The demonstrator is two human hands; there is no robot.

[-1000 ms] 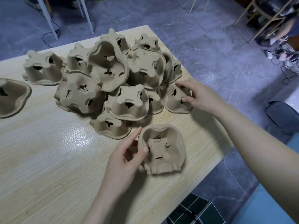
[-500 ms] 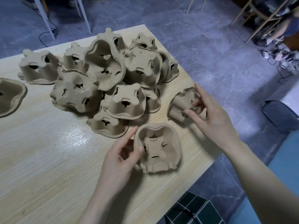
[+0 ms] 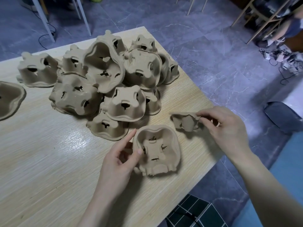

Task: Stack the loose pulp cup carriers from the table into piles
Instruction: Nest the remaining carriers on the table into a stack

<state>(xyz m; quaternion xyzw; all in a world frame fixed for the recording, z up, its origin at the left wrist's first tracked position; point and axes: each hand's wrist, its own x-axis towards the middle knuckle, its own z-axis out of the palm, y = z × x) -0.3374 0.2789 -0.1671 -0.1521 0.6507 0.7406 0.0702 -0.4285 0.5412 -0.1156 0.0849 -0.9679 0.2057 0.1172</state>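
Observation:
A heap of brown pulp cup carriers [image 3: 114,86] lies on the light wooden table [image 3: 41,161]. One carrier [image 3: 157,149] sits cavity-up near the table's right edge. My left hand [image 3: 119,159] pinches its left rim between thumb and fingers. My right hand [image 3: 227,130] holds another carrier [image 3: 185,122] by its rim, lifted and tilted on its side just right of and beyond the first one.
An upturned carrier [image 3: 9,102] lies apart at the far left, and another [image 3: 36,71] stands bottom-up at the back left. The table's right edge [image 3: 213,161] runs close to both hands. White table legs [image 3: 44,18] and wooden chair legs [image 3: 255,18] stand on the grey tiled floor.
My right hand has pulled one carrier out of the heap's right side and brought it nearer, tipping it over. My left hand stayed on the cavity-up carrier.

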